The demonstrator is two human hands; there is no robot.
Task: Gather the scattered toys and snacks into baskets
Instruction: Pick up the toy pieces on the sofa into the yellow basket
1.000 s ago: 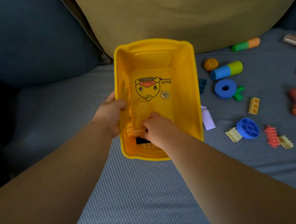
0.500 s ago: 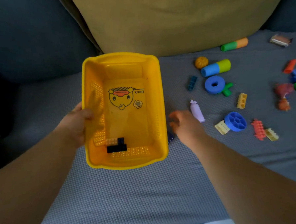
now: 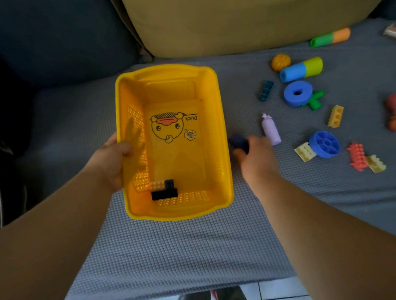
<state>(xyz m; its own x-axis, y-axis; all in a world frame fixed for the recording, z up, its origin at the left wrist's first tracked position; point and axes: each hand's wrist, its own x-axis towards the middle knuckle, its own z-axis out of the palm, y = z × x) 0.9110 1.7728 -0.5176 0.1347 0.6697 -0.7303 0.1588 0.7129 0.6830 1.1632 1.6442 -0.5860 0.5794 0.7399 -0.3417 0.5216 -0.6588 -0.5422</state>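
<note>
The right hand (image 3: 256, 157) is curling its fingers round a small dark-blue piece (image 3: 238, 143), rounded and blurred, just off the 3 o'clock wall of the yellow plastic basket (image 3: 220, 116). The left hand (image 3: 110, 160) is gripping that basket at 9 o'clock. Its thumb is hooking over the rim and its fingers are showing as a shadow through the perforated, translucent wall. The basket is sitting on the grey waffle-textured sofa cover (image 3: 175, 254), with a duck print on its smooth floor. A dark studded brick (image 3: 164, 194) is lying against a pale orange one (image 3: 157, 185) in its 7 o'clock corner. From the right hand, a lilac tube-shaped packet (image 3: 270, 131) is lying just beside it at 1 o'clock. A blue ribbed wheel (image 3: 325, 144) is resting at 3 o'clock, and a blue foam ring (image 3: 298, 95) is lying farther out at 1 o'clock.
</note>
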